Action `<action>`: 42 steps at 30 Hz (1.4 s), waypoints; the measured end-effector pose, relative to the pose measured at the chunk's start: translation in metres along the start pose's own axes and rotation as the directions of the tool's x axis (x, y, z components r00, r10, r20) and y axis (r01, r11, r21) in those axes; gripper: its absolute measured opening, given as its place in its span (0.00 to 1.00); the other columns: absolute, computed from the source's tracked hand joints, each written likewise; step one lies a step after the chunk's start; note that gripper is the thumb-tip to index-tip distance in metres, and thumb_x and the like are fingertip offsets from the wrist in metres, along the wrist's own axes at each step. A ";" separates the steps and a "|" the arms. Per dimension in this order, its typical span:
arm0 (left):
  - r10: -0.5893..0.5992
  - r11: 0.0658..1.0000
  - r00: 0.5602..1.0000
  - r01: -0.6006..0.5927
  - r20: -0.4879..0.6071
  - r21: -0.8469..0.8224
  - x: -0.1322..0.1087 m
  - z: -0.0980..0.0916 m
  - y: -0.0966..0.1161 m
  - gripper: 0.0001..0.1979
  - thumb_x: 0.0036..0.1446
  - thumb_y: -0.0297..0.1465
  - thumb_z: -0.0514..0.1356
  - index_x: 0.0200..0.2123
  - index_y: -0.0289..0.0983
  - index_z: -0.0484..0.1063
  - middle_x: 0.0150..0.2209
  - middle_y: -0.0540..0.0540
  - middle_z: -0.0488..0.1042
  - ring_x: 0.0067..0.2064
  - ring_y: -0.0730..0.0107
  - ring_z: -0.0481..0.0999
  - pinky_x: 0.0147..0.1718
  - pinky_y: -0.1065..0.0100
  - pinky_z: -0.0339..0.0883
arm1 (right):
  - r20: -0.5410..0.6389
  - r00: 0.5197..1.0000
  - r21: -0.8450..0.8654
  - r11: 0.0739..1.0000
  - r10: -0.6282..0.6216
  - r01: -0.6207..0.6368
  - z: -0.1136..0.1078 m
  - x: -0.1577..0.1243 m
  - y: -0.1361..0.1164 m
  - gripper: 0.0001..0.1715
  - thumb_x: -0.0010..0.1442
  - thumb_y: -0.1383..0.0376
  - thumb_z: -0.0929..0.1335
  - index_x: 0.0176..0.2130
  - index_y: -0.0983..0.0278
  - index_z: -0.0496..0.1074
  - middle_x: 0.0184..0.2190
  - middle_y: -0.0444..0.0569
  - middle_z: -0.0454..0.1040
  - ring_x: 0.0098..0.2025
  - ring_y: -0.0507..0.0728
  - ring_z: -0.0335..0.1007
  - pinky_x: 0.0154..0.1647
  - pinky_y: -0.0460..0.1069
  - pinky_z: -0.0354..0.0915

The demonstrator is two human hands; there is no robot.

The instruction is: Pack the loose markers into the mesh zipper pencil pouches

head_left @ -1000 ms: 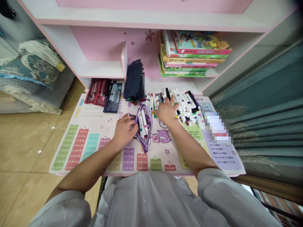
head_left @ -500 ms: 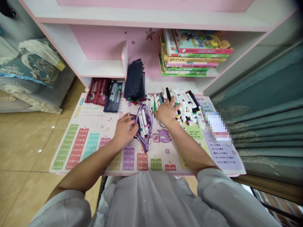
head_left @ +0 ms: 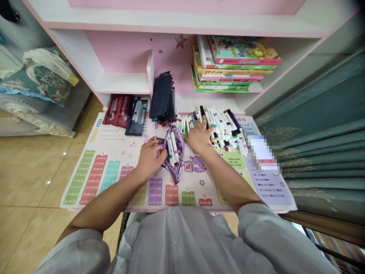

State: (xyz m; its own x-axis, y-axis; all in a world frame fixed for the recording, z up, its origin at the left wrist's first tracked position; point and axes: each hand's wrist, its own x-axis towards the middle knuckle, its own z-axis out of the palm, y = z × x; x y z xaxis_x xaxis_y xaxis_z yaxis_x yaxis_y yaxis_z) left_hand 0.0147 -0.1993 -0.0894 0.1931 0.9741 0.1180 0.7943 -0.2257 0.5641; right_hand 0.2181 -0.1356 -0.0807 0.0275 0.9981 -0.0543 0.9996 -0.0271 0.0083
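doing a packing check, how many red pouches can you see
2: the left red pouch and the right red pouch, beside the navy pouch. Others could be hidden under the dark stack.

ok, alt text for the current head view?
A person's right hand is spread over loose markers heaped on a printed desk mat; the left hand is at the side of an open purple pouch holding more markers. Behind are dark pouches and stacked books.

Soft, even light; glare spots on floor (head_left: 31,167); edges stretched.
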 end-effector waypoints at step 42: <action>-0.011 1.000 1.000 0.010 0.021 0.019 0.000 -0.003 0.004 0.12 0.58 0.33 0.57 0.27 0.37 0.78 0.53 0.40 0.78 0.63 0.50 0.70 0.64 0.47 0.62 | -0.181 0.983 0.195 0.980 -0.006 0.042 -0.023 -0.018 -0.001 0.15 0.59 0.63 0.66 0.38 0.68 0.81 0.65 0.62 0.63 0.70 0.76 0.46 0.63 0.75 0.50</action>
State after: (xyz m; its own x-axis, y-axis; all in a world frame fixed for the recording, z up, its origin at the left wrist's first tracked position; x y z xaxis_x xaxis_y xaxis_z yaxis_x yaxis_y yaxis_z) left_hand 0.0160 -0.1998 -0.0844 0.1965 0.9759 0.0948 0.8071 -0.2158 0.5496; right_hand 0.2167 -0.1522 -0.0567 0.0198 0.9917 0.1273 0.9819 0.0047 -0.1893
